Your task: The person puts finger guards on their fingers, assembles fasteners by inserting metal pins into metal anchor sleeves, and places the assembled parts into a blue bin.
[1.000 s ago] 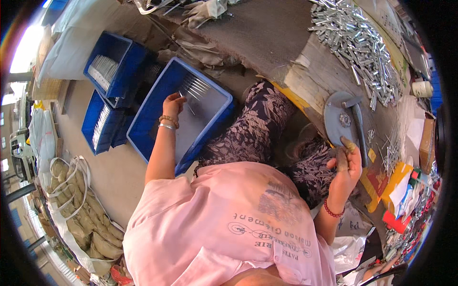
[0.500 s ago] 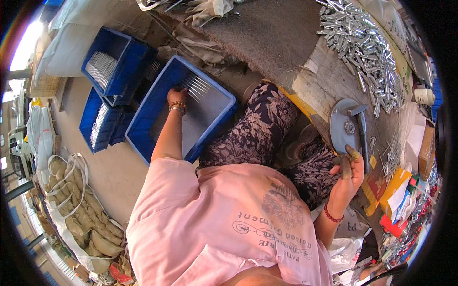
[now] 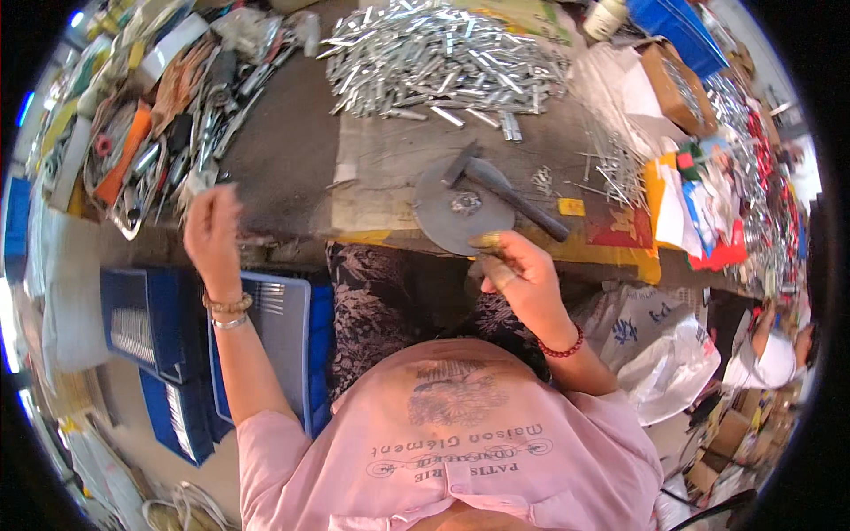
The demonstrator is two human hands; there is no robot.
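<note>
Pinching small metal piece [image 3: 486, 241], right hand [image 3: 518, 279]; left hand [image 3: 211, 232] loosely curled, empty, above blue crates [image 3: 142, 319] holding metal rods.

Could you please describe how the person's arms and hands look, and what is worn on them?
Both forearms are bare below short pink sleeves. The left hand has two bracelets at the wrist, one of beige beads and one silver. The right hand has a red bead bracelet at the wrist. No gloves are worn.

A cluttered small metal workshop, seen from above.
A worn workbench [image 3: 292, 159] carries a heap of short silvery metal pieces [image 3: 443, 57], a dark-handled hammer [image 3: 505, 190] on a round grey steel disc [image 3: 452, 217], with blue plastic crates [image 3: 150, 323] below.
</note>
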